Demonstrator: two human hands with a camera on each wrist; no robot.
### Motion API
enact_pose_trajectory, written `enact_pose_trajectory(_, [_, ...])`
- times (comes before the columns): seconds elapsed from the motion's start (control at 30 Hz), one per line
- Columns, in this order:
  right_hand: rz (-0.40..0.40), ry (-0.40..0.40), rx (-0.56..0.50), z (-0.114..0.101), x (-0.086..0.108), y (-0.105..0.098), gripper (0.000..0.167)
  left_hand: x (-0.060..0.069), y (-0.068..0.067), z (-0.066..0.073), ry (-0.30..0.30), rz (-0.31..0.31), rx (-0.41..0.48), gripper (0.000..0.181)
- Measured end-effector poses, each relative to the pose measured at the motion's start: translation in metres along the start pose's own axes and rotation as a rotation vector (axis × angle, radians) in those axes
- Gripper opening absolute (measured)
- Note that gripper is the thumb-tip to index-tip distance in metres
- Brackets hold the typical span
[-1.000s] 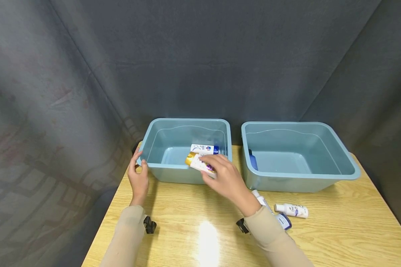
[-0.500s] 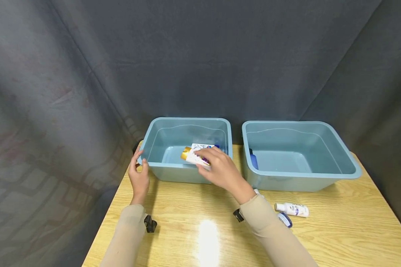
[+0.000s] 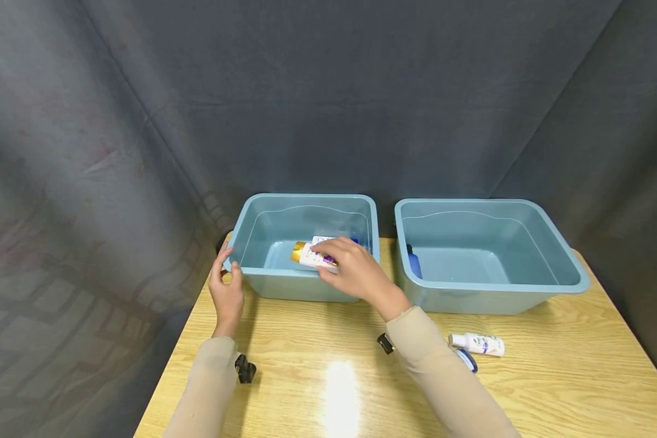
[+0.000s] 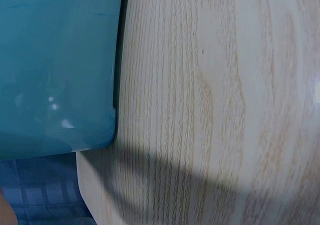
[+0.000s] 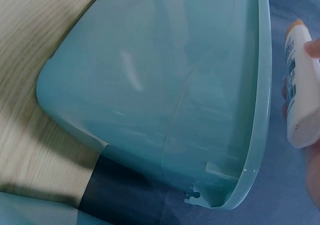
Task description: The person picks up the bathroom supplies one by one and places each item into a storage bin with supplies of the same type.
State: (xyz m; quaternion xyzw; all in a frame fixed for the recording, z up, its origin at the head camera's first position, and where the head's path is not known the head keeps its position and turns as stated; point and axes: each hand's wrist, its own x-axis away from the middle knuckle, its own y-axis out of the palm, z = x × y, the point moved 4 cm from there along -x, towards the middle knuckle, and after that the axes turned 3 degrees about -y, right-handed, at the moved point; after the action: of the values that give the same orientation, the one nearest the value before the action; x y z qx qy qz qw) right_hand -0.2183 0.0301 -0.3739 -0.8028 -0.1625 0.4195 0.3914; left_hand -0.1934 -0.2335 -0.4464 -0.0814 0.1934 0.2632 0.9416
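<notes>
Grey curtain (image 3: pixel 328 97) behind, left hand (image 3: pixel 227 298) grips a bin (image 3: pixel 285 285); right hand (image 3: pixel 357 272), holding a bottle (image 3: pixel 310 255), has moved left.

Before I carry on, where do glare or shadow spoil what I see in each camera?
Head: white glare at bottom centre on the wooden tabletop; left wrist: a shadow crosses the lower tabletop, with small bright highlights on the left storage bin; right wrist: a pale glare streak on that bin's side, and the gold-capped bottle runs out at the right edge.
</notes>
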Motion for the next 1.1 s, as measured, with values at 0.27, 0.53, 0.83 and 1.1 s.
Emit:
enact_pose_trajectory(0.27, [-0.053,0.036,-0.024,0.006,-0.004,0.001,0.035,0.000,-0.001,-0.001,-0.003,-0.009,0.003,0.034])
enact_pose_trajectory(0.53, [-0.093,0.065,-0.022,0.010,-0.008,0.005,0.035,0.001,-0.001,-0.001,-0.008,-0.003,0.001,0.034])
enact_pose_trajectory(0.83, [-0.151,0.116,-0.006,0.016,-0.012,0.010,0.037,0.001,0.000,0.000,0.000,0.002,0.003,0.034])
enact_pose_trajectory(1.1, [-0.177,0.158,-0.041,0.024,-0.014,0.015,0.036,0.001,0.000,0.001,0.000,-0.001,0.004,0.034])
